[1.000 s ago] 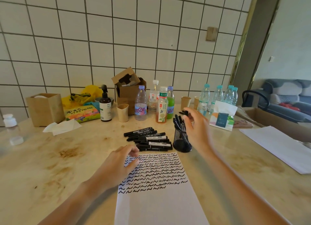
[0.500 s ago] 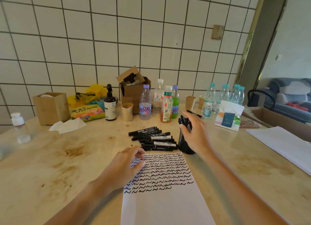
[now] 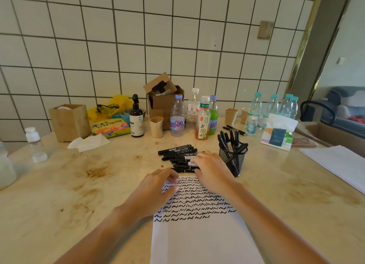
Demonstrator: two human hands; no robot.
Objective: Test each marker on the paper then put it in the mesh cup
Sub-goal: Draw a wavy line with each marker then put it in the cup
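Note:
A white paper (image 3: pixel 199 238) lies in front of me, its upper half filled with rows of black squiggles. Beyond it is a pile of several black markers (image 3: pixel 176 150) on the table. My right hand (image 3: pixel 212 168) lies over the near right part of that pile, its fingertips touching the markers. My left hand (image 3: pixel 157 186) rests on the paper's top left corner with loosely curled fingers and holds nothing. The black mesh cup (image 3: pixel 235 162) stands just right of my right hand, with several markers upright in it.
Behind the pile stand drink bottles (image 3: pixel 203 121), a paper cup (image 3: pixel 156 127), a pump bottle (image 3: pixel 136 121) and a cardboard box (image 3: pixel 164 97). A tissue pack (image 3: pixel 277 134) and water bottles are at the back right. Another white sheet (image 3: pixel 335 165) lies at the right.
My right hand came away from the mesh cup, moving left and down onto the marker pile. The marker it held now stands in the cup. My left hand stayed on the paper.

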